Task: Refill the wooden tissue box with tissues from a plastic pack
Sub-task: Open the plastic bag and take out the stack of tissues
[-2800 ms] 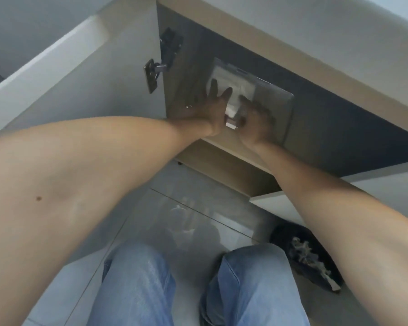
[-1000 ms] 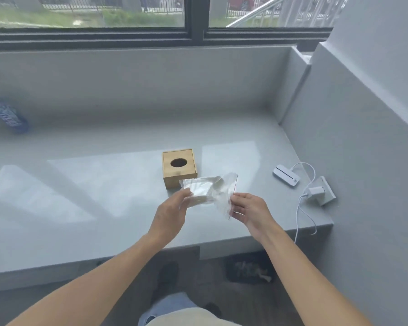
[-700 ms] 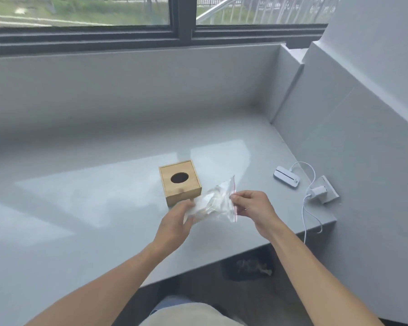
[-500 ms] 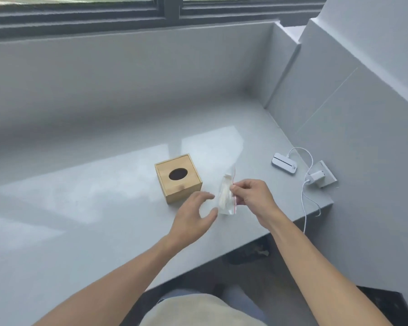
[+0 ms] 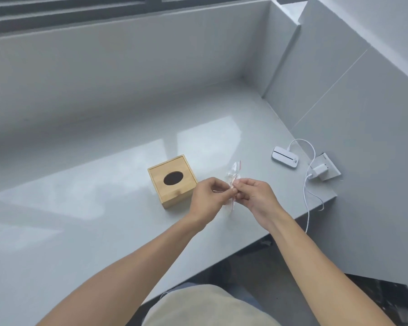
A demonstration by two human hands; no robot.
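A square wooden tissue box (image 5: 172, 182) with a dark oval hole in its top stands on the grey counter (image 5: 80, 208). Just right of it, a clear plastic pack (image 5: 233, 172) with a red zip strip hangs edge-on above the counter. My left hand (image 5: 210, 196) and my right hand (image 5: 254, 194) meet at the pack's top edge, fingertips pinching it from both sides. The tissues inside are barely visible through the thin plastic.
A small white device (image 5: 285, 160) lies at the right, its white cable (image 5: 306, 196) running to a plug in a wall socket (image 5: 323, 171). The grey wall rises at the right and back. The counter's front edge runs below my forearms.
My left hand let go of the pack's lower part and came back to its top edge beside the right hand. The pack turned edge-on. The view tilted down toward the counter.
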